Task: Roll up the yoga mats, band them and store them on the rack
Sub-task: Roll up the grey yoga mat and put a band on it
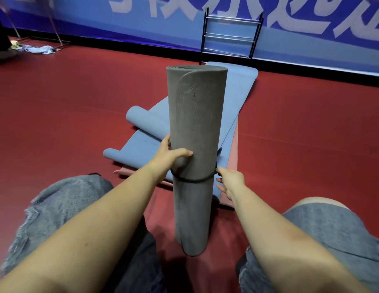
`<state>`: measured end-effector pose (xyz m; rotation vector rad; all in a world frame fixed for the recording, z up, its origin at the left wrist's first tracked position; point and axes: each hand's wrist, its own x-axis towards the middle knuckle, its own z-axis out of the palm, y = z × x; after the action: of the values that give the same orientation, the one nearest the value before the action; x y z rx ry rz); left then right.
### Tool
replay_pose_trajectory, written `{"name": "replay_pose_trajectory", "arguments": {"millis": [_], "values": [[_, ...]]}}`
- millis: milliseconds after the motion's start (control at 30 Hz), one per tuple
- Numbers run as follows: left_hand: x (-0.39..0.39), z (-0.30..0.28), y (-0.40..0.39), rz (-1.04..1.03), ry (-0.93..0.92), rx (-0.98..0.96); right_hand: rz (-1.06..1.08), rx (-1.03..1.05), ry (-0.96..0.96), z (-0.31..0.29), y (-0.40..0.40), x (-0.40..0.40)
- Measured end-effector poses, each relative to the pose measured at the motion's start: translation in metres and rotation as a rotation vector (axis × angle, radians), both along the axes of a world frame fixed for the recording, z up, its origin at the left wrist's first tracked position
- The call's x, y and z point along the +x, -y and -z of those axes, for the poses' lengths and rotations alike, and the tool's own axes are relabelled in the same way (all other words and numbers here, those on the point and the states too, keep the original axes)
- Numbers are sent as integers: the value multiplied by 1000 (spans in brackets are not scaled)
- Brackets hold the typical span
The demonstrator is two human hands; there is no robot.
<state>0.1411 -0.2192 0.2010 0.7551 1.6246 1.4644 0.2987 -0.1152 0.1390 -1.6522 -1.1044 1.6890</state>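
Encircling grey mat point(197, 123) below left grip point(170, 154): band point(193, 180)

Blue banner point(78, 20) along far wall, well beyond grip on grey rolled mat point(197, 127): large pale characters across upper band, cropped by frame edge and blurred, not legible. Mat surface above gripping hands: ribbed texture only, no label or brand readable. No numbers or signs legible.

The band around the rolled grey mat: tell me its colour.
Black. The band circles the rolled grey mat, seen in the head view.
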Motion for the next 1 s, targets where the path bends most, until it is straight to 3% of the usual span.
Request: {"name": "replay_pose_trajectory", "arguments": {"millis": [100, 200, 267, 900, 1000], "values": [[-10, 21, 7, -230, 410, -134, -26, -27, -59, 0, 2, 2], [3, 40, 21, -248, 501, -375, -79, -45, -62, -1, 4, 4], [8, 48, 22, -232, 547, -397, -100, -57, -47, -1, 2, 7], [26, 91, 12, -196, 490, -506, -56, -93, 84, 26, -6, 21], [24, 91, 14, -161, 493, -510, -86, 4, 107, 29, -7, 22]]}}
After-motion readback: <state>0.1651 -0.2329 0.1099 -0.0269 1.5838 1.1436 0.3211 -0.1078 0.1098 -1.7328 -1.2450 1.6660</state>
